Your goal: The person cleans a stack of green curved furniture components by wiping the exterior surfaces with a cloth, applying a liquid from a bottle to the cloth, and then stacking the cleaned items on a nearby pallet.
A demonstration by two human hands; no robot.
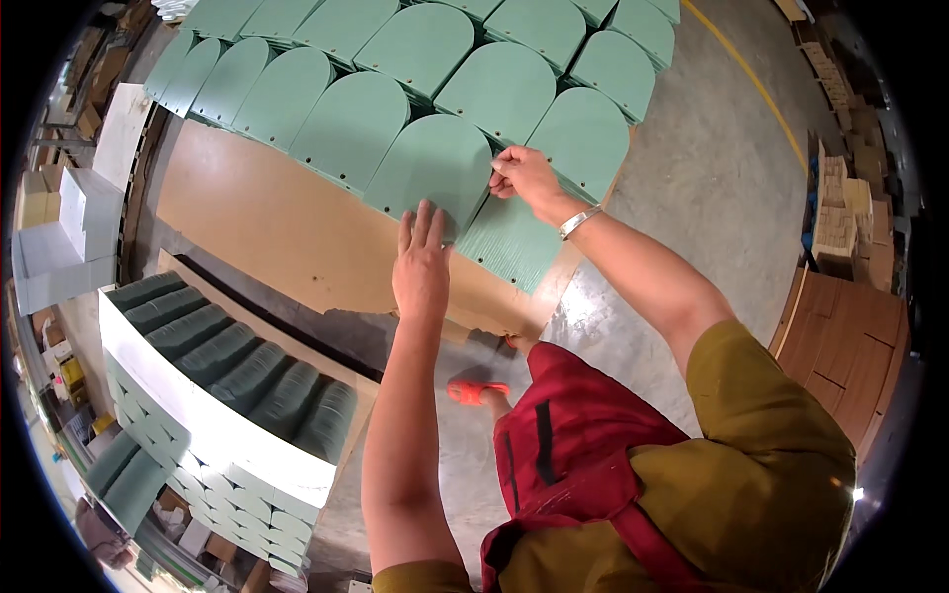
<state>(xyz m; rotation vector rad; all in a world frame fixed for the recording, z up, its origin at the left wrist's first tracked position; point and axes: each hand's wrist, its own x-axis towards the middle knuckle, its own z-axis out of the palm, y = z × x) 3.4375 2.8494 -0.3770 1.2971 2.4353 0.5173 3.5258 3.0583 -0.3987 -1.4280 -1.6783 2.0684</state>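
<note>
Green flat panels with rounded tops and small dark holes near their lower edges lie in stacked rows at the far side. My left hand (423,259) is open, its fingers stretched out and touching the lower edge of the nearest rounded panel (435,168). At that panel's right edge, my right hand (526,180) is closed, with fingertips pinched on the edge. Part of the pinch is hidden by the curled fingers. Just below the right hand is a green piece with a streaked surface (514,245).
Brown cardboard (267,222) lies under the stacks. At the lower left, dark green wrapped bundles (252,376) sit above a white band (217,395) and more green panels (227,504). White boxes (74,232) stand left; brown boards (840,341) are stacked right. A yellow line (746,69) crosses the concrete floor.
</note>
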